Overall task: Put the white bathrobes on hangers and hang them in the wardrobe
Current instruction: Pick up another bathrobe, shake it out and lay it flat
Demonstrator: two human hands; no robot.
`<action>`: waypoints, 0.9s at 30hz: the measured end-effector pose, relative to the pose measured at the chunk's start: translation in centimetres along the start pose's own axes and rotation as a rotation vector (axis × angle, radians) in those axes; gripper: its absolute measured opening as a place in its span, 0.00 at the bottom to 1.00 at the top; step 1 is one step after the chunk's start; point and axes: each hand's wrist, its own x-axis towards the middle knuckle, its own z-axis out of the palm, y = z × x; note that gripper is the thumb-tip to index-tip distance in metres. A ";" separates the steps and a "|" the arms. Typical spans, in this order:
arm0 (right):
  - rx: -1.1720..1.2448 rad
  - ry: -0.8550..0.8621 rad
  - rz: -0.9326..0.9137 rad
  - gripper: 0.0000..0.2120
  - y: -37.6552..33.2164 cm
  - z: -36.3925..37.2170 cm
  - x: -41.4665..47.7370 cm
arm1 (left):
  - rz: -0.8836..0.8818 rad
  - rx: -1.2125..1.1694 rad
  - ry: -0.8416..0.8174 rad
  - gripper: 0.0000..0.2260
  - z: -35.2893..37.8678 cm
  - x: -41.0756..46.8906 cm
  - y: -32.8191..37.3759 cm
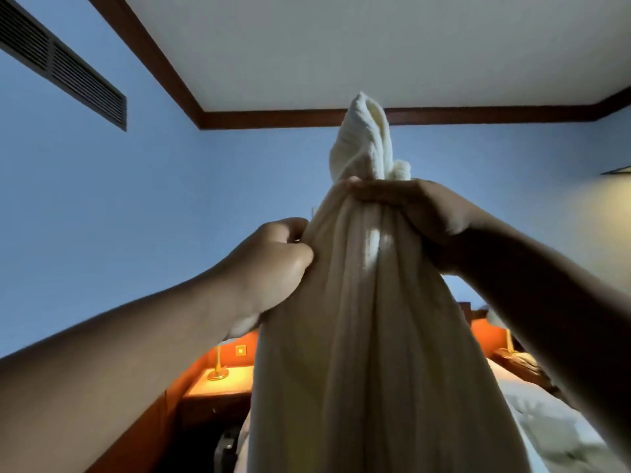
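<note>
White bathrobe (358,336), ribbed terry, bunched; left hand (269,264) pinches, right hand (423,213) grips it.

1 white bathrobe (358,336), 1 left hand (269,264), 1 right hand (420,216), 1 air vent (61,63), 1 bedside table (235,387), 1 bed (546,414)

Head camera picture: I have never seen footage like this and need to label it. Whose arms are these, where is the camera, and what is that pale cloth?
No machine here: a person wears one camera on the head, tilted up toward the ceiling and blue walls. The arms are their own. The right hand grips the bunched top of a white bathrobe, held high; the left hand pinches its edge lower down. Below sit a bedside table with a brass lamp base and a bed. No hanger or wardrobe shows.
</note>
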 end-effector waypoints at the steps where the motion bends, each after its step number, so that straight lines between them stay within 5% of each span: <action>1: -0.017 -0.016 0.012 0.17 1.2 -1.2 -1.0 | -0.019 -0.032 -0.018 0.14 1.6 -0.6 -0.2; 5: -0.271 -0.037 0.100 0.21 7.8 -6.3 -5.0 | -0.186 -0.090 -0.110 0.12 5.7 -2.5 -2.7; 8: -0.611 -0.102 0.256 0.36 13.9 -10.4 -9.2 | -0.249 0.193 -0.135 0.20 8.3 -4.7 -7.3; 10: -0.703 -0.191 0.335 0.37 17.9 -13.2 -12.3 | -0.219 0.448 -0.057 0.22 9.6 -6.7 -10.6; 13: -0.825 -0.198 0.421 0.35 23.9 -16.3 -17.4 | -0.291 0.449 0.053 0.19 11.6 -10.7 -15.2; 17: -0.647 -0.152 0.547 0.24 31.9 -15.9 -24.3 | -0.467 0.374 -0.081 0.23 17.1 -17.1 -20.4; 21: -0.473 -0.068 0.544 0.24 35.6 -12.8 -28.3 | -0.585 0.227 -0.313 0.19 22.1 -22.5 -22.7; 23: -0.420 0.009 0.527 0.28 36.4 -11.8 -29.3 | -0.630 0.110 -0.277 0.25 23.4 -24.1 -22.9; 27: -0.268 0.088 0.532 0.17 36.4 -10.1 -30.8 | -0.625 0.174 -0.128 0.13 25.8 -25.8 -21.3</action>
